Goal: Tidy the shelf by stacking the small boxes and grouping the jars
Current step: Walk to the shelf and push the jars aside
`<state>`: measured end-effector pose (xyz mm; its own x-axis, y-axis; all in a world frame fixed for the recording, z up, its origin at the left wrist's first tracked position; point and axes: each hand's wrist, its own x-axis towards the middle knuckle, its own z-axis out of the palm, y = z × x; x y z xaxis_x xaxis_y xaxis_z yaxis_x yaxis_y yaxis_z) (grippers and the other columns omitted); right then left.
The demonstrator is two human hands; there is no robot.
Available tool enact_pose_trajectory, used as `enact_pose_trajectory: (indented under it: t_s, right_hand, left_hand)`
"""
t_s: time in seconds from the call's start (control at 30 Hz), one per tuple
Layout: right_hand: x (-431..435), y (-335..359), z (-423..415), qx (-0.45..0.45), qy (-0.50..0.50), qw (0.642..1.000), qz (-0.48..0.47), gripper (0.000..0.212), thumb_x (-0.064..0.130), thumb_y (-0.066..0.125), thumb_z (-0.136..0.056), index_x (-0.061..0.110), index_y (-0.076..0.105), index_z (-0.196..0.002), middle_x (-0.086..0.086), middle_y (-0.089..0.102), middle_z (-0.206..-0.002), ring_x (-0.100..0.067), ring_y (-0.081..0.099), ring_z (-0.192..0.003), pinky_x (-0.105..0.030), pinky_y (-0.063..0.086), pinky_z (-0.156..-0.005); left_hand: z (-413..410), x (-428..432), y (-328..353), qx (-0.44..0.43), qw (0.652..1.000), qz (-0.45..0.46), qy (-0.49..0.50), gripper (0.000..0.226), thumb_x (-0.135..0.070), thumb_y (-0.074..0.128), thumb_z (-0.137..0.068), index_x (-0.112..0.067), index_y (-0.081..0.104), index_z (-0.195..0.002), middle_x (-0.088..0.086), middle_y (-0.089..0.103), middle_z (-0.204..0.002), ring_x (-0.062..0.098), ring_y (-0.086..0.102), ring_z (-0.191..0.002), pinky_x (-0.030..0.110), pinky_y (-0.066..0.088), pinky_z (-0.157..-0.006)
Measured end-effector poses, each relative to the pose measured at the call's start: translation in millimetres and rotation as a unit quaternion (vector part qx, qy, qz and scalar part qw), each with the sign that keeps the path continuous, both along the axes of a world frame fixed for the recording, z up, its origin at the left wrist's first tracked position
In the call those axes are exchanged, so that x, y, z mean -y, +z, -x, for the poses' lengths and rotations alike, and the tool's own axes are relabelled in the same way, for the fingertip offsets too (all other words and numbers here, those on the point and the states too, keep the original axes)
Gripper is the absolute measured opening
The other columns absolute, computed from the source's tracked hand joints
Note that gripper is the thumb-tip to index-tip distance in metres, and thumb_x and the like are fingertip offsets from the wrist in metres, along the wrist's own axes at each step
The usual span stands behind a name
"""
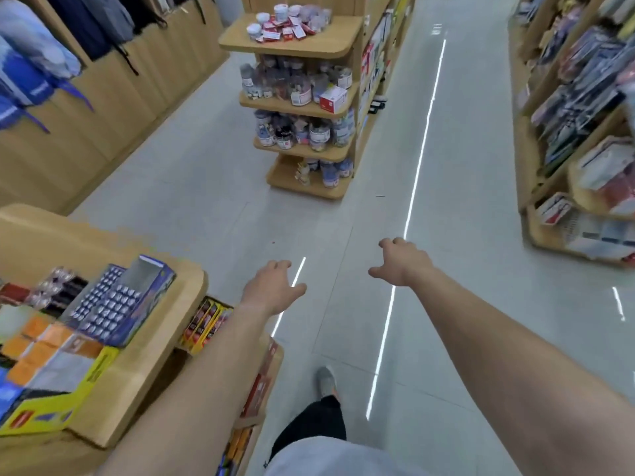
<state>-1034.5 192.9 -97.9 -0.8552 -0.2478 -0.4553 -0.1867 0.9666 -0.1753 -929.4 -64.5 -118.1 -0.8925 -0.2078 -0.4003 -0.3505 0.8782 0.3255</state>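
While both arms reach forward over the pale tiled floor (213, 187) at the middle of the frame, the left hand (271, 286) and the right hand (402, 262) are empty, fingers spread and slightly curled, palms down, touching nothing. Below them, at the bottom centre, a grey shoe (326, 381) and a dark trouser leg stand on the tiles. Just left of the left forearm, a wooden display stand (113, 400) fills the lower left corner, carrying a blue box of silvery clips (117, 304), orange and grey packets, and a yellow carton; print on these is too blurred to read. Well apart from the hands, at the upper centre, stands the wooden end shelf (302, 42). On its top tier lie scattered small red-and-white boxes (285, 30) among several clear jars with white lids (256, 29), unstacked and ungrouped. Lower tiers hold more labelled jars (299, 91) and one larger red-and-white box (332, 97) at the right end of the second tier; none of the label writing is legible. Hanging bags (31, 63) occupy the upper left, and packed shelves (584, 97) line the right edge.
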Motion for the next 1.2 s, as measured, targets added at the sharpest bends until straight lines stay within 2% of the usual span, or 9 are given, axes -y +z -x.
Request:
enact_pose_trajectory:
  t_s: [0.27,0.43,0.6,0.87,1.0,1.1,1.2]
  right_hand:
    - [79,-10,214,0.017,0.008,0.999,-0.026,0.075,0.057,0.060,-0.084,0.018,0.036,-0.143,-0.008,0.043,-0.142,-0.032,0.045,-0.126,-0.045,0.042,-0.099]
    - [136,-2,338,0.011,0.021,1.000,-0.003,0.076,0.056,0.060,-0.084,0.018,0.035,-0.144,-0.009,0.043,-0.144,-0.033,0.043,-0.129,-0.046,0.041,-0.100]
    - [193,-8,463,-0.002,0.051,0.999,0.019,0.074,0.057,0.060,-0.083,0.018,0.038,-0.142,-0.010,0.045,-0.140,-0.033,0.047,-0.126,-0.047,0.044,-0.098]
    - [272,4,644,-0.031,0.063,0.988,0.134,0.073,0.058,0.062,-0.078,0.023,0.041,-0.140,-0.007,0.049,-0.136,-0.030,0.050,-0.122,-0.044,0.047,-0.093]
    - [316,29,725,-0.036,0.052,0.976,0.207,0.070,0.045,0.064,-0.083,0.019,0.041,-0.143,-0.003,0.047,-0.136,-0.024,0.049,-0.125,-0.040,0.047,-0.095]
    - [349,39,772,-0.072,0.040,0.959,0.270,0.060,0.040,0.066,-0.084,0.020,0.048,-0.138,0.003,0.050,-0.132,-0.019,0.053,-0.117,-0.037,0.048,-0.093]
    - [382,40,820,-0.105,0.011,0.946,0.305,0.049,0.035,0.066,-0.086,0.024,0.053,-0.132,0.008,0.051,-0.128,-0.013,0.057,-0.105,-0.031,0.047,-0.085]
  left_hand:
    - [219,77,-19,0.016,1.000,-0.014,0.011,0.073,-0.056,0.057,-0.085,-0.020,0.038,-0.146,0.005,0.041,-0.149,0.026,0.043,-0.133,0.042,0.041,-0.104]
    - [341,132,-6,0.014,1.000,-0.018,0.017,0.074,-0.057,0.055,-0.084,-0.020,0.039,-0.146,0.004,0.043,-0.146,0.024,0.049,-0.127,0.042,0.045,-0.100]
    - [459,181,-2,0.002,0.999,-0.009,0.041,0.073,-0.055,0.057,-0.083,-0.021,0.039,-0.146,0.002,0.041,-0.148,0.024,0.045,-0.131,0.040,0.044,-0.101]
    - [628,260,24,-0.037,0.997,-0.014,0.068,0.068,-0.052,0.058,-0.087,-0.022,0.039,-0.145,-0.001,0.040,-0.147,0.021,0.043,-0.130,0.042,0.043,-0.102]
    - [711,300,45,-0.089,0.992,-0.035,0.078,0.063,-0.054,0.056,-0.089,-0.025,0.039,-0.143,-0.004,0.041,-0.145,0.017,0.043,-0.131,0.040,0.043,-0.102]
    - [766,330,48,-0.132,0.986,-0.061,0.080,0.060,-0.052,0.057,-0.088,-0.029,0.041,-0.141,-0.009,0.043,-0.141,0.012,0.045,-0.128,0.039,0.045,-0.100]
    - [827,360,46,-0.166,0.981,-0.085,0.054,0.056,-0.050,0.058,-0.089,-0.030,0.043,-0.139,-0.013,0.044,-0.138,0.007,0.045,-0.125,0.034,0.045,-0.098]
